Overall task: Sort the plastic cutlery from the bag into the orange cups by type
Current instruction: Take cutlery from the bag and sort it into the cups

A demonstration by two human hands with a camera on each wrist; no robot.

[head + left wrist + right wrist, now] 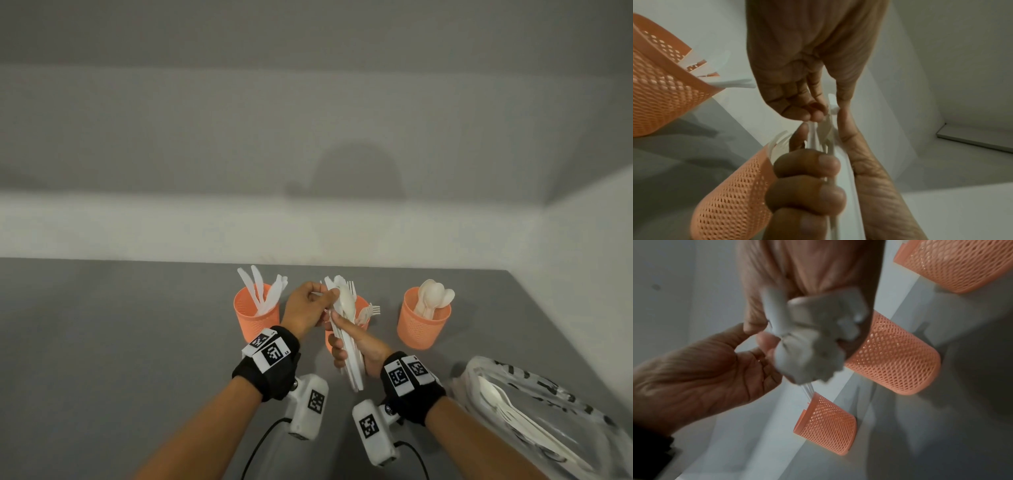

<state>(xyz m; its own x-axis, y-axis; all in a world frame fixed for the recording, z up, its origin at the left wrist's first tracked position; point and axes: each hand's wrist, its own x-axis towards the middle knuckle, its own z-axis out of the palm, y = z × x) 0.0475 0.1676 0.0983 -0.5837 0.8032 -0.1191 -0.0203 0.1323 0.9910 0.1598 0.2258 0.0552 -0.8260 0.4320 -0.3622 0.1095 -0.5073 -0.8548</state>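
1. The right hand (356,342) is wrapped round the handles of a mixed bundle of white cutlery (346,318), held upright over the grey table (137,342), in front of the middle cup.
2. The left hand (308,305) pinches 1 piece at the top of the bundle between thumb and fingertips (816,113); the blur in the wrist views hides its type, though it may be a knife.
3. There are 3 orange cups: the left cup (255,317) holds knives, the middle cup (363,308) forks, the right cup (423,325) spoons.
4. The bag (534,411) lies at the right, with more cutlery inside.
5. Step in hand, as I judge it: separating 1 piece from the bundle.
6. The next move calls for drawing it free without dragging its neighbours, then dropping it in the matching cup.
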